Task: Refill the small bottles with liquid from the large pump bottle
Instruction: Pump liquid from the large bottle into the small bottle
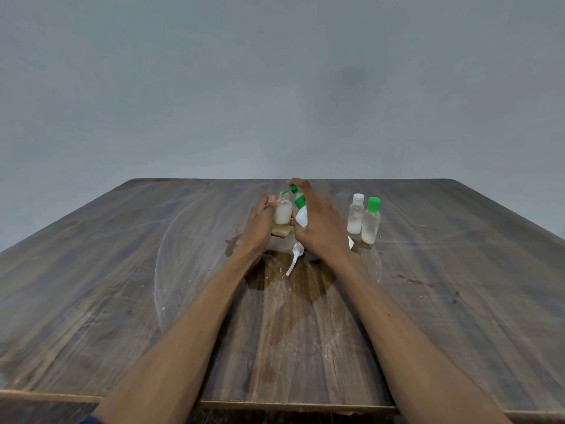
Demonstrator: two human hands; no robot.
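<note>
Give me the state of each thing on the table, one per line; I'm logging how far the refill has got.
Small open bottle: uncapped, upright, partly filled with white liquid, held by left hand.
Pump bottle: tilted, green spout over the open bottle's mouth, gripped by right hand.
White-capped bottle: capped, upright, part full.
Green-capped bottle: capped, upright, part full.
White pump tube: lying loose.
Table: wet patch near centre.

Two capped bottles [363,219] right of pump bottle [300,209]
</note>
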